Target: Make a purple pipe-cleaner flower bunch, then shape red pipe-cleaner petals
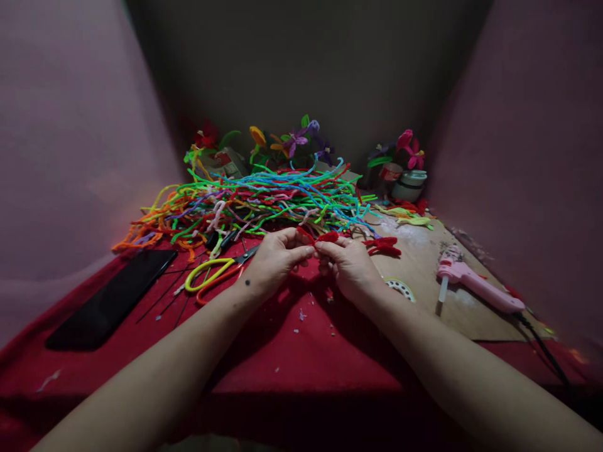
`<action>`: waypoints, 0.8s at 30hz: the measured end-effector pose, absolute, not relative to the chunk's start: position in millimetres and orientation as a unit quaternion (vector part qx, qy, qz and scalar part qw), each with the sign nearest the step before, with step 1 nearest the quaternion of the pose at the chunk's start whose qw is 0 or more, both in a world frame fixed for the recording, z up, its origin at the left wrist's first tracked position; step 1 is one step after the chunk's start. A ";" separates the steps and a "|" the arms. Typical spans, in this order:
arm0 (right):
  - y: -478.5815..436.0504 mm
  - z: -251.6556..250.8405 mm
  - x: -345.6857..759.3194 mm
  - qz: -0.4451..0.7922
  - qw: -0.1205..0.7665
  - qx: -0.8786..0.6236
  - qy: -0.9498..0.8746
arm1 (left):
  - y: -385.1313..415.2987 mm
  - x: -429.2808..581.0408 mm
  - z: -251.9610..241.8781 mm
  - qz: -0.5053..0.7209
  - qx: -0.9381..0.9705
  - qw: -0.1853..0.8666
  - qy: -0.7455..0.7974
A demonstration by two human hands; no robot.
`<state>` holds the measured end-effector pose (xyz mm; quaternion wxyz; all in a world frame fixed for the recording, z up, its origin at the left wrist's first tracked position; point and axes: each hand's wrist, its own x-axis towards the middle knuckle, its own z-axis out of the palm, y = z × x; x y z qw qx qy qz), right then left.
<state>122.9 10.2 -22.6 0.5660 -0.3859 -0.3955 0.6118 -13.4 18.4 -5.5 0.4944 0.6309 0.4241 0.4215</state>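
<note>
My left hand [277, 260] and my right hand [348, 263] meet over the middle of the red cloth, fingertips nearly touching. Both pinch a fuzzy red pipe-cleaner piece [326, 236], whose bent loops stick up above the fingers. The part between the fingertips is hidden. Just beyond my right hand lie more red fuzzy pieces [384, 246] on the cardboard's edge. Scissors [210, 275] with yellow and orange handles lie left of my left hand, blades partly behind it. A white perforated disc [400, 289] rests beside my right wrist.
A large heap of coloured pipe cleaners [264, 201] spans the back. At left lies a black phone [113, 298] near thin dark rods. A pink glue gun [478, 285] with a cord rests on cardboard [424, 314]. Fuzzy flowers [296, 142] and a jar [409, 186] stand behind.
</note>
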 end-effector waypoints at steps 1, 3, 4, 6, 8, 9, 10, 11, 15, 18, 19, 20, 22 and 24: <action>10.5 -22.9 123.2 0.608 0.565 -0.390 -0.398 | 18.4 -13.2 -5.6 0.426 0.634 0.489 0.422; 11.1 -23.7 124.1 0.595 0.564 -0.400 -0.410 | 17.6 -12.3 -4.4 0.430 0.639 0.475 0.425; 11.3 -24.2 124.6 0.586 0.562 -0.406 -0.419 | 16.9 -11.7 -3.4 0.432 0.641 0.466 0.430; 11.3 -24.9 125.6 0.567 0.560 -0.413 -0.440 | 15.5 -10.6 -1.8 0.430 0.648 0.446 0.443; 11.0 -25.1 126.1 0.558 0.556 -0.415 -0.455 | 14.8 -10.4 -2.4 0.426 0.669 0.411 0.449; 10.9 -25.1 126.1 0.558 0.554 -0.415 -0.457 | 14.7 -10.9 -3.8 0.427 0.689 0.378 0.447; 10.9 -25.2 126.0 0.562 0.553 -0.414 -0.456 | 14.8 -12.0 -5.6 0.430 0.717 0.329 0.439; 11.2 -25.3 125.9 0.568 0.552 -0.411 -0.451 | 15.0 -13.5 -7.9 0.430 0.753 0.264 0.423; 14.3 -26.5 125.5 0.621 0.551 -0.385 -0.403 | 15.7 -21.0 -13.8 0.337 0.890 -0.021 0.306; 16.9 -26.4 126.6 0.650 0.555 -0.360 -0.374 | 15.9 -23.4 -11.5 0.300 0.913 -0.049 0.271; 17.3 -26.0 127.3 0.651 0.555 -0.358 -0.374 | 16.3 -23.6 -9.9 0.325 0.901 -0.010 0.287; 17.4 -25.4 128.0 0.649 0.553 -0.360 -0.378 | 17.0 -23.6 -8.2 0.358 0.877 0.054 0.316; 16.2 -23.5 129.2 0.630 0.552 -0.366 -0.406 | 19.1 -24.4 -4.8 0.408 0.796 0.239 0.379; 13.3 -20.7 130.0 0.585 0.555 -0.372 -0.460 | 21.5 -26.5 -1.9 0.400 0.704 0.430 0.400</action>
